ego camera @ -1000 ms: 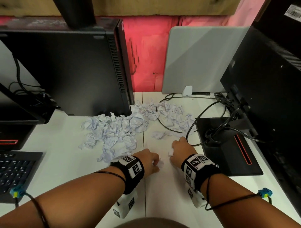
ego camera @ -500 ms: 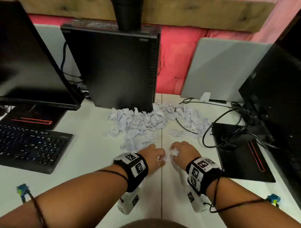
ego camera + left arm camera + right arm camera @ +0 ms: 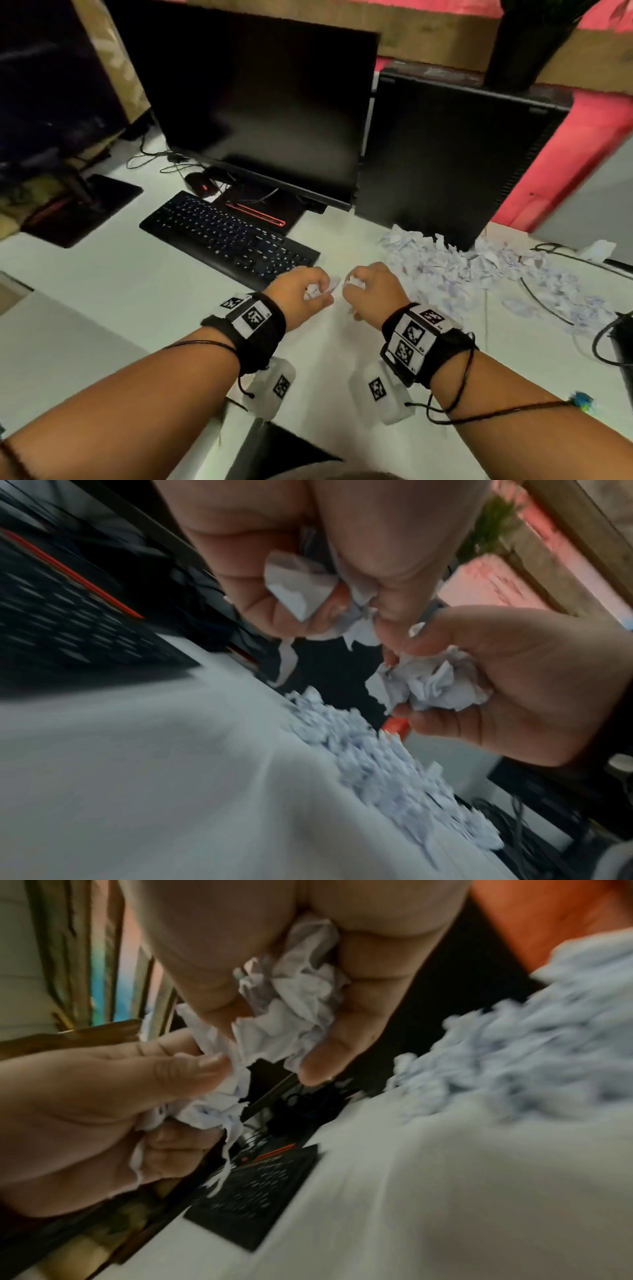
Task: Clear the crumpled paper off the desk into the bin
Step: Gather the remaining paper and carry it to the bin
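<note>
Left hand point(image 3: 301, 296) and right hand point(image 3: 373, 291) each grip a paper wad point(image 3: 431, 685). Keep both fists tight swinging toward the unseen bin; the pile point(image 3: 479, 270) waits at two o'clock.

Crumpled, matt white paper point(image 3: 479, 270); smooth, matt pale desk point(image 3: 102, 291); glossy black monitor point(image 3: 260, 113); matt black plastic keyboard point(image 3: 226, 236); rough wooden beam point(image 3: 428, 37).

Right hand point(image 3: 308, 974) clutches crumpled paper point(image 3: 291, 1007); left hand point(image 3: 103, 1110) grips another wad point(image 3: 209, 1110); paper heap point(image 3: 531, 1047) lies toward the desk's point(image 3: 445, 1191) right edge.
</note>
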`<state>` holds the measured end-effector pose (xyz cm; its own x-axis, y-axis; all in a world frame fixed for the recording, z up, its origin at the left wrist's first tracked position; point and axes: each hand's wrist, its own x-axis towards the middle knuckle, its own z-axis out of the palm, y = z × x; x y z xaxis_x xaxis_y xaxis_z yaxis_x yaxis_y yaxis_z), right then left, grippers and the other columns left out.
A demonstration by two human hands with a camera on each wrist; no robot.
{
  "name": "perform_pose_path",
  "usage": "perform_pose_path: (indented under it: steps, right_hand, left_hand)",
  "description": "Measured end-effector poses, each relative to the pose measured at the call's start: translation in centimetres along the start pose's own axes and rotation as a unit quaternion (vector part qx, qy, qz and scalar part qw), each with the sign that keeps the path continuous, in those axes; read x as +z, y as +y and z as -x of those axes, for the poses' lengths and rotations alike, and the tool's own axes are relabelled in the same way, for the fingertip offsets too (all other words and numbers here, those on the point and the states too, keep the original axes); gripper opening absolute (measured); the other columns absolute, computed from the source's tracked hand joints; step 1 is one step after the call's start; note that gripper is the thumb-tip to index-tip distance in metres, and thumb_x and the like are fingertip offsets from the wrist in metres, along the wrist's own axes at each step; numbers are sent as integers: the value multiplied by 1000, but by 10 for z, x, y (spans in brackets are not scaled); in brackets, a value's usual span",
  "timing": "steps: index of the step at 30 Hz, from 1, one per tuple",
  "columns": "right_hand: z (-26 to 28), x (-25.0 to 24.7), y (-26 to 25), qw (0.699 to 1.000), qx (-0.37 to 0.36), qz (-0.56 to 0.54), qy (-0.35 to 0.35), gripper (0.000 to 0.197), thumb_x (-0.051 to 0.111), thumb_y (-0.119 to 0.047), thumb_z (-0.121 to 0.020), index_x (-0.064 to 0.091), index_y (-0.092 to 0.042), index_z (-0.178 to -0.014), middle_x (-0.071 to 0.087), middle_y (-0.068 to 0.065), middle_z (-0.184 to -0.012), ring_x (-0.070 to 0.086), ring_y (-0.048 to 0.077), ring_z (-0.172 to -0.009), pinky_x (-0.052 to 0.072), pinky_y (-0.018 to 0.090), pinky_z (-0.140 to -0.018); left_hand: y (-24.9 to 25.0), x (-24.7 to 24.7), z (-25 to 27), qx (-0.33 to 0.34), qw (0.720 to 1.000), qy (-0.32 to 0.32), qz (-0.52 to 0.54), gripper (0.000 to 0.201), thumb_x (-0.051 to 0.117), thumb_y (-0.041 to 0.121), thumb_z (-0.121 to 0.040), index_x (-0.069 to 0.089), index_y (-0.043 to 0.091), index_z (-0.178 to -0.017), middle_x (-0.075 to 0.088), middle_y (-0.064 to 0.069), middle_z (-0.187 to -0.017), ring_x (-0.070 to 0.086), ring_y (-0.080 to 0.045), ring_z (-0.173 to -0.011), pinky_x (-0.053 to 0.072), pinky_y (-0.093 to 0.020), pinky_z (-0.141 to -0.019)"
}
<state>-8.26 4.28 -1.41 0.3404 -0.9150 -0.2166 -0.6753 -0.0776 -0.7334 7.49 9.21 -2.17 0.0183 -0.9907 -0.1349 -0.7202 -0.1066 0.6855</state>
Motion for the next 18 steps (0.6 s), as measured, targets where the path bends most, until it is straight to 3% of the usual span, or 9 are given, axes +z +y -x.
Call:
perform_pose_path:
  steps: [2, 4, 8, 11, 13, 18]
  right_hand:
    - [-4, 36, -33, 999, -10, -24, -45, 19, 49, -15, -86, 63, -4, -93, 44, 10, -112, 62, 27, -78, 58, 39, -68]
    - [-5, 74, -65, 995, -23, -35, -86, 19, 43, -10, -87, 60, -1, -87, 45, 11, -111, 59, 26, -76, 58, 40, -65]
    - [4, 153, -122, 983, -71, 35, -168, 27, 42, -13, -91, 62, -3, -108, 35, 9, -119, 57, 32, -98, 52, 43, -90]
    - [15, 212, -152, 948, -136, 132, -256, 33, 46, -19, -91, 56, -12, -123, 31, 7, -127, 56, 28, -105, 42, 27, -98]
    - [25, 245, -163, 919, -157, 181, -314, 34, 49, -19, -91, 53, -14, -124, 29, 6, -129, 55, 25, -106, 41, 26, -99]
    - [40, 317, -163, 854, -197, 267, -401, 37, 57, -13, -86, 57, -19, -123, 31, 8, -133, 52, 25, -110, 42, 26, -97]
  left_hand:
    - [-38, -27, 25, -47, 999, 19, 9, 26, 67, 32, -82, 46, 40, -70, 55, 4, -97, 54, -17, -90, 38, -22, -77]
    - [-78, -51, 53, -96, 994, 43, 21, 23, 66, 30, -83, 47, 40, -74, 55, 6, -93, 53, -16, -87, 36, -21, -74]
    - [-154, -85, 116, -180, 977, 91, 60, 27, 68, 22, -82, 48, 40, -79, 51, 7, -82, 48, -12, -74, 37, -18, -66]
    - [-207, -95, 164, -237, 963, 92, 86, 32, 66, 14, -82, 49, 41, -81, 52, 7, -77, 47, -8, -64, 37, -9, -56]
    - [-236, -94, 187, -277, 952, 85, 101, 34, 66, 14, -81, 49, 42, -80, 54, 9, -78, 52, -13, -69, 40, -14, -60]
    - [-290, -74, 224, -377, 921, 67, 79, 14, 64, 27, -80, 53, 33, -87, 59, 3, -90, 60, -21, -91, 43, -22, -76]
